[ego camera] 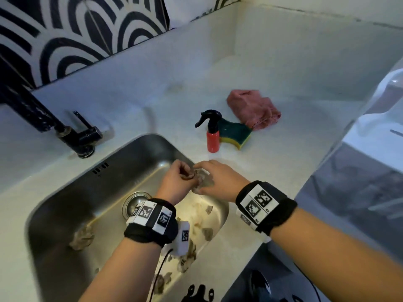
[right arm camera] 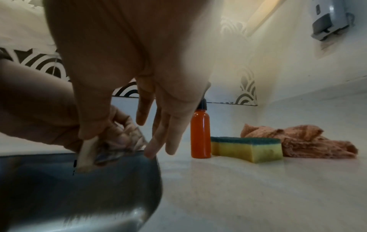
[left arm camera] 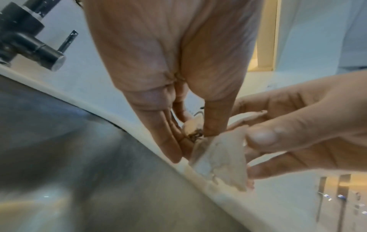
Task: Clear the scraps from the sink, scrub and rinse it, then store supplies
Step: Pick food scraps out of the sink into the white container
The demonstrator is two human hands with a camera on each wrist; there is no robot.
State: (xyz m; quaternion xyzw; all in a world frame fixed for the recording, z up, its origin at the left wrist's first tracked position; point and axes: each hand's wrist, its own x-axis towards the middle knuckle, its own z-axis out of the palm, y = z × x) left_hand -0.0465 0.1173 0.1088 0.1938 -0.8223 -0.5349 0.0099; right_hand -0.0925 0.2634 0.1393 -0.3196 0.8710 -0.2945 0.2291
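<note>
The steel sink (ego camera: 72,199) holds several pale, brown-edged scraps (ego camera: 81,236), more of them near its right wall (ego camera: 207,232). Both hands meet above the sink's far right corner. My left hand (ego camera: 185,172) pinches a small brownish scrap (left arm camera: 193,132) between thumb and fingers. My right hand (ego camera: 204,172) touches it from the right and grips a larger pale scrap (left arm camera: 220,157) under its thumb (left arm camera: 260,136). In the right wrist view the pale scrap (right arm camera: 87,153) hangs over the sink's rim, and the other fingers (right arm camera: 152,149) point down loosely.
On the counter right of the sink stand a red spray bottle (ego camera: 212,138), a green-and-yellow sponge (ego camera: 235,134) and a pink cloth (ego camera: 254,109). A black tap (ego camera: 72,136) rises at the back left. The drain (ego camera: 134,202) sits mid-sink. A white appliance (ego camera: 370,149) borders the right.
</note>
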